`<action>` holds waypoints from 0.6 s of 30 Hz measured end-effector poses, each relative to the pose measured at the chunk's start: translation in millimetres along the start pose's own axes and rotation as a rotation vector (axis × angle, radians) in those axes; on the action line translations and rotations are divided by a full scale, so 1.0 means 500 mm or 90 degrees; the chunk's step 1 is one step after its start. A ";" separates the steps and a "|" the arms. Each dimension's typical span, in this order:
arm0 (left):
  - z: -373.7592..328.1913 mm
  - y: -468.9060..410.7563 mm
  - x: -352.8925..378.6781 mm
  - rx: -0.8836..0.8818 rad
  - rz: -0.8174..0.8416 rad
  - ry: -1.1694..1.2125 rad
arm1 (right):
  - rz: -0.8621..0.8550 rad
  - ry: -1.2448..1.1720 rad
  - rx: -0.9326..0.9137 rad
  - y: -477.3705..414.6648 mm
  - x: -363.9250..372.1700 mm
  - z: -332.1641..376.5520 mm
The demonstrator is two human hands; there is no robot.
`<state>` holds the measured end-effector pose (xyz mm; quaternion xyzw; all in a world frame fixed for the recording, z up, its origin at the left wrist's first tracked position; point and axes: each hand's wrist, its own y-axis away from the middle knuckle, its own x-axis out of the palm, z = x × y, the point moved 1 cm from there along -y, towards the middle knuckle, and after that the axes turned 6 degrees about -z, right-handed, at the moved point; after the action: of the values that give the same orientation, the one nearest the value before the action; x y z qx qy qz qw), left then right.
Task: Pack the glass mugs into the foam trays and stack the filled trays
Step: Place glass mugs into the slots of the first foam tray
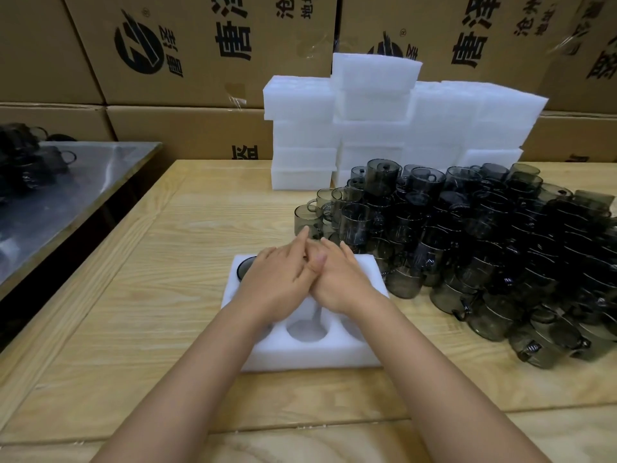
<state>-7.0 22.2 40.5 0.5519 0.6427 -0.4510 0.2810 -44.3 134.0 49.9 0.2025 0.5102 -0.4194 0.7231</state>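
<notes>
A white foam tray [300, 359] lies on the wooden table in front of me. Its near row has round pockets, and the middle pocket [307, 330] holds nothing. A smoky glass mug [244, 267] sits in the far left pocket, partly under my left hand. My left hand [278, 284] and my right hand [339, 280] lie side by side over the tray's far row, fingers straight and overlapping. What is under the palms is hidden. A big heap of smoky glass mugs [484, 248] lies to the right of the tray.
Stacks of white foam trays [367, 128] stand at the back of the wooden table [150, 295]. A metal table [76, 185] at the left carries more dark mugs [26, 155]. Cardboard boxes [200, 61] form a wall behind.
</notes>
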 end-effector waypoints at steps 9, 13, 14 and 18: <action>0.001 0.002 0.002 -0.043 -0.088 -0.019 | -0.437 0.239 0.318 0.108 -0.147 -0.105; 0.008 -0.002 0.007 -0.048 -0.094 -0.031 | -0.275 0.242 0.339 0.104 -0.145 -0.139; 0.009 -0.002 0.006 -0.051 -0.091 -0.029 | -0.269 0.226 0.330 0.100 -0.141 -0.140; 0.007 -0.007 0.001 -0.049 -0.056 -0.047 | -0.316 0.167 0.316 0.099 -0.138 -0.136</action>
<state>-11.0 19.6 39.5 0.4950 0.6722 -0.4582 0.3052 -51.6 238.7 78.6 0.2938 0.5149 -0.6635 0.4563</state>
